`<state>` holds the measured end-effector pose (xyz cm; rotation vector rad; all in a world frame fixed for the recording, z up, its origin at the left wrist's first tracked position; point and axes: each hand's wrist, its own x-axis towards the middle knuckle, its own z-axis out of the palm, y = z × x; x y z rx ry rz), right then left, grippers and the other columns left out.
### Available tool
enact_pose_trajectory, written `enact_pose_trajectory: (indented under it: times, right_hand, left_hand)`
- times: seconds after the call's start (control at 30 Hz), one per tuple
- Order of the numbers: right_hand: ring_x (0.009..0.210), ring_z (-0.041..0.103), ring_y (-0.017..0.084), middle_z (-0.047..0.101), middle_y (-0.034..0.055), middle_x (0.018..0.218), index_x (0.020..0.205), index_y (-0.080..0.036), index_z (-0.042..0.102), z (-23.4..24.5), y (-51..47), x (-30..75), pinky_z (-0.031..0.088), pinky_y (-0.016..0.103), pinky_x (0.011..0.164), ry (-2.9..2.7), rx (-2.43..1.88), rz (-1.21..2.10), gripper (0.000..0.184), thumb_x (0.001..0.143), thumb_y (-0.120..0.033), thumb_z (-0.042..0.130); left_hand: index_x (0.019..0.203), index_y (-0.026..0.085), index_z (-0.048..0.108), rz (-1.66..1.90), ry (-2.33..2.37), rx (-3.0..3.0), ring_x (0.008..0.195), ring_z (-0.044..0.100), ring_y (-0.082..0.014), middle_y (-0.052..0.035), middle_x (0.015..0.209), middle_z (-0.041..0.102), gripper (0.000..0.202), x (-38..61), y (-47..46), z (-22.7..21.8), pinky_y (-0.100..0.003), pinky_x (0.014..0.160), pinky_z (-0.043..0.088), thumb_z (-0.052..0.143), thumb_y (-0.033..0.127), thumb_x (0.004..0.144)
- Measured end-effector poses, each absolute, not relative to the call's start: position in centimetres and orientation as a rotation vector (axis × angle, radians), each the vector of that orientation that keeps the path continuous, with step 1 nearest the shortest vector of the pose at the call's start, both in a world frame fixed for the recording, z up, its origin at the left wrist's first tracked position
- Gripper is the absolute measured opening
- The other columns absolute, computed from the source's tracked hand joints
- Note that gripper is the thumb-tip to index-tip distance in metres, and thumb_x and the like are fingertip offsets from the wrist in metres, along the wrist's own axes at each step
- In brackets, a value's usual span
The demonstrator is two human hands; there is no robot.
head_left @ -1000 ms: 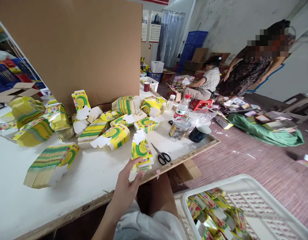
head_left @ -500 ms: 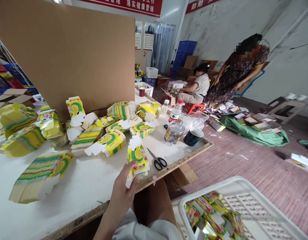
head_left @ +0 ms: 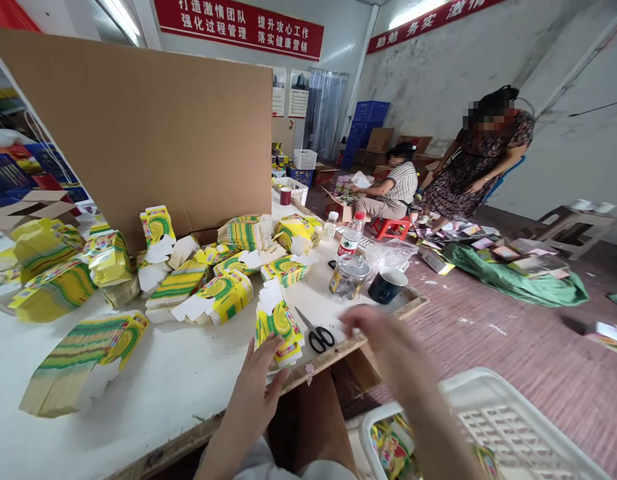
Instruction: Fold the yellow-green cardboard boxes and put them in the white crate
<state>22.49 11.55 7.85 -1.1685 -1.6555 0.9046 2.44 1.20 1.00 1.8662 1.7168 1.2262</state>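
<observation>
My left hand (head_left: 258, 377) lies at the table's front edge with fingers stretched out and thumb apart. Its fingertips rest on a small stack of flat yellow-green cartons (head_left: 278, 323). To the right of that stack lie black-handled scissors (head_left: 315, 333), blades pointing away from me. My right hand (head_left: 375, 333) is in the air over the table edge, just right of the scissors. Motion smears its fingers, so I cannot make out whether they hold anything. Below my right forearm, a white plastic basket (head_left: 488, 377) contains several yellow, red and green cartons (head_left: 391, 447).
More stacked cartons (head_left: 83, 363) cover the left and back of the white table. A tall cardboard sheet (head_left: 178, 133) stands behind them. Toward the right are a water bottle (head_left: 351, 237), a clear jar (head_left: 347, 277) and a dark mug (head_left: 385, 287). Two people are farther back.
My right hand has come into view from the lower right, above the basket and table edge. My left hand stays at the carton stack. The camera view has tilted up slightly.
</observation>
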Motion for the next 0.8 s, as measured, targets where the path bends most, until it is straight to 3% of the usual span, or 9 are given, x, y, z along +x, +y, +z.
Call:
enact_pose_trajectory:
  times: [0.1,0.17,0.23,0.33,0.43,0.6,0.8]
  right_hand:
    - [0.084,0.068,0.026,0.074,0.0104,0.096,0.092,-0.019,0.076,5.7,11.3,19.7,0.054,0.045,0.084,-1.620,-1.246,0.980,0.032,0.078,-0.048,0.077]
    - [0.091,0.066,0.032,0.074,0.0124,0.092,0.081,-0.021,0.077,4.6,10.9,18.1,0.050,0.048,0.089,-1.565,-1.278,0.991,0.031,0.068,-0.049,0.082]
    - [0.096,0.063,0.034,0.073,0.0124,0.090,0.074,-0.022,0.075,4.1,10.5,17.3,0.048,0.049,0.091,-1.498,-1.285,1.017,0.030,0.067,-0.050,0.080]
    - [0.080,0.066,0.029,0.073,0.0104,0.079,0.075,-0.021,0.070,4.5,9.7,17.7,0.053,0.045,0.078,-1.400,-1.240,1.162,0.040,0.073,-0.061,0.072]
    - [0.072,0.069,0.027,0.075,0.0094,0.076,0.086,-0.019,0.068,5.3,8.4,18.7,0.056,0.041,0.071,-1.332,-1.153,1.335,0.051,0.075,-0.069,0.068]
    - [0.073,0.072,0.024,0.077,0.0065,0.076,0.094,-0.018,0.073,5.4,5.3,19.3,0.057,0.037,0.075,-1.081,-1.005,1.673,0.045,0.070,-0.054,0.086]
    - [0.086,0.074,0.027,0.079,0.0091,0.087,0.091,-0.018,0.078,5.4,4.2,19.5,0.057,0.041,0.085,-1.021,-0.970,1.717,0.042,0.067,-0.051,0.089]
  left_hand:
    - [0.135,0.026,0.060,1.290,1.663,1.804,0.132,0.060,-0.0306,-0.0094,0.137,0.070,0.042,2.7,1.1,1.3,-0.065,0.123,0.021,0.060,0.023,0.093]
    - [0.132,0.028,0.064,1.304,1.626,1.756,0.130,0.062,-0.0311,-0.0085,0.134,0.072,0.041,2.7,1.0,1.5,-0.065,0.124,0.019,0.063,0.025,0.092]
    - [0.128,0.029,0.067,1.306,1.589,1.706,0.128,0.063,-0.0317,-0.0080,0.130,0.074,0.038,2.7,0.9,1.8,-0.064,0.124,0.019,0.065,0.027,0.091]
    - [0.129,0.028,0.068,1.425,1.590,1.521,0.134,0.058,-0.0318,-0.0091,0.136,0.070,0.037,2.7,0.8,2.6,-0.060,0.123,0.025,0.065,0.031,0.092]
    - [0.137,0.026,0.061,1.693,1.502,1.142,0.141,0.050,-0.0313,-0.0109,0.147,0.061,0.049,3.0,0.8,3.8,-0.053,0.120,0.035,0.068,0.041,0.090]
    - [0.113,0.021,0.076,1.529,0.906,0.667,0.121,0.067,-0.0348,-0.0133,0.119,0.079,0.050,4.0,0.8,5.1,-0.048,0.105,0.053,0.075,0.058,0.079]
    - [0.105,0.024,0.080,1.461,0.719,0.585,0.113,0.071,-0.0328,-0.0107,0.109,0.082,0.042,5.4,0.5,5.0,-0.046,0.101,0.054,0.079,0.055,0.077]
